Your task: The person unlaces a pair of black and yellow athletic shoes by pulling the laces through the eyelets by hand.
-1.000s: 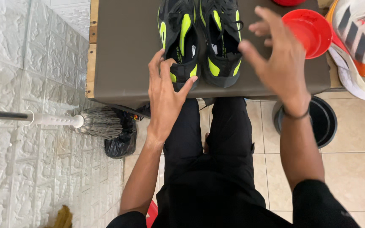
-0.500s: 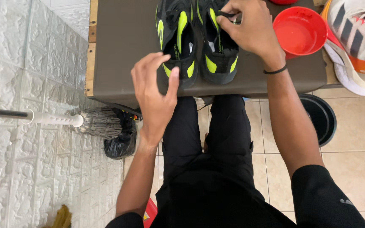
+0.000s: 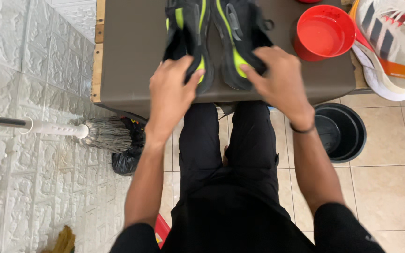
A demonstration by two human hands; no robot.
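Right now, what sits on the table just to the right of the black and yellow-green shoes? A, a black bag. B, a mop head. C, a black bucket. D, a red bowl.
D: the red bowl stands on the brown table right of the shoes; the mop and bucket are down on the floor.

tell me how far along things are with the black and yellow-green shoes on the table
Done: both shoes stand side by side on the brown table. In hand: the left hand grips the left shoe at its heel, and the right hand grips the right shoe. The red bowl beside them is untouched.
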